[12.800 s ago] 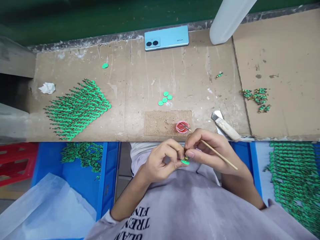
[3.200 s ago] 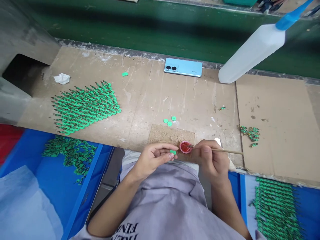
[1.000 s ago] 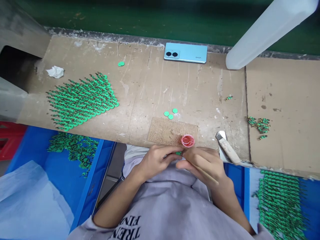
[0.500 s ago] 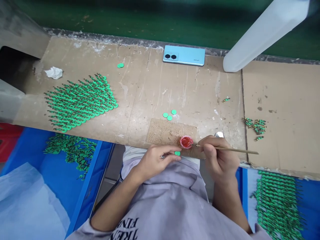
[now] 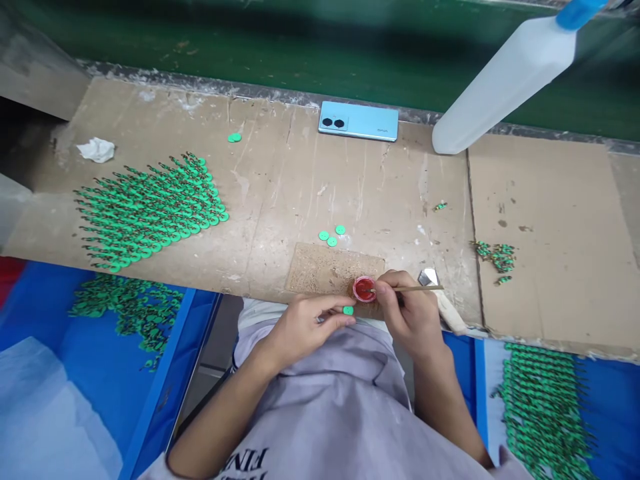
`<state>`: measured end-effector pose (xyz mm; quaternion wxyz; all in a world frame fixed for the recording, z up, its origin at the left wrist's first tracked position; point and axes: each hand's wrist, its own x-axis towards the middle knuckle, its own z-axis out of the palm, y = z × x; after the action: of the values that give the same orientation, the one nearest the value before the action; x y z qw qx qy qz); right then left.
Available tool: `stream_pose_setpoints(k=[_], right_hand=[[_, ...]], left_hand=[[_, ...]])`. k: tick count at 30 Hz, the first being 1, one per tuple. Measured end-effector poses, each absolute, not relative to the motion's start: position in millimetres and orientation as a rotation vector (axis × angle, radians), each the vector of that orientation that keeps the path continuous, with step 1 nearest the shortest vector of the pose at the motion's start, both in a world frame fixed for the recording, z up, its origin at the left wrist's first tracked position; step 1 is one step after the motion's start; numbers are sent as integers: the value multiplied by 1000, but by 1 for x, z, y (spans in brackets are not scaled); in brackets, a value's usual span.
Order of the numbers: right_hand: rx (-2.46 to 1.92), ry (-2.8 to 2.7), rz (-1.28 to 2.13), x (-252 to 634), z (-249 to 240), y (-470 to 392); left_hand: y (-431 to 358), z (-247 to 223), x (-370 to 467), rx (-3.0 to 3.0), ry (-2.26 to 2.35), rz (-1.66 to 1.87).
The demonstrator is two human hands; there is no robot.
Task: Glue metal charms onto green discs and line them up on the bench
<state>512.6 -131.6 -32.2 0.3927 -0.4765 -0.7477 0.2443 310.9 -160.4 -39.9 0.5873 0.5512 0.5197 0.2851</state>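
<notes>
Between thumb and forefinger, my left hand (image 5: 313, 325) pinches a green button-like disc (image 5: 349, 311) at the bench's front edge. Just past it stands a small round pot of red paint (image 5: 364, 289), on or beside a stained cardboard piece (image 5: 320, 267). My right hand (image 5: 407, 313) is closed around a thin wooden stick (image 5: 420, 288), perhaps a brush, whose tip is inside the pot. Beyond the cardboard piece lie three loose green discs (image 5: 332, 241). A pale-handled tool with a metal end (image 5: 450, 313) lies right of my right hand.
Rows of green discs with dark stems (image 5: 150, 210) cover the left of the bench (image 5: 280, 173). A blue phone (image 5: 359, 121) and a tall white bottle (image 5: 505, 87) stand along the back. Small green-gold pieces (image 5: 501, 258) lie at right. Blue trays (image 5: 173, 373) flank me.
My right hand has moved left, bringing the stick's tip into the red pot and uncovering the pale-handled tool. The left hand still pinches its disc. The view has shifted slightly.
</notes>
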Motion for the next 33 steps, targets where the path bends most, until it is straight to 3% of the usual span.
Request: stream_pose_setpoints(k=[8, 19, 33], right_hand=[[-1186, -1877, 652, 513, -31, -132], [-767, -1788, 911, 512, -31, -143], [-802, -1815, 909, 510, -37, -143]], left_hand=[[-161, -37, 312, 1285, 1216, 658], [-161, -40, 310, 1264, 1152, 678], [-161, -39, 309, 1235, 1113, 674]])
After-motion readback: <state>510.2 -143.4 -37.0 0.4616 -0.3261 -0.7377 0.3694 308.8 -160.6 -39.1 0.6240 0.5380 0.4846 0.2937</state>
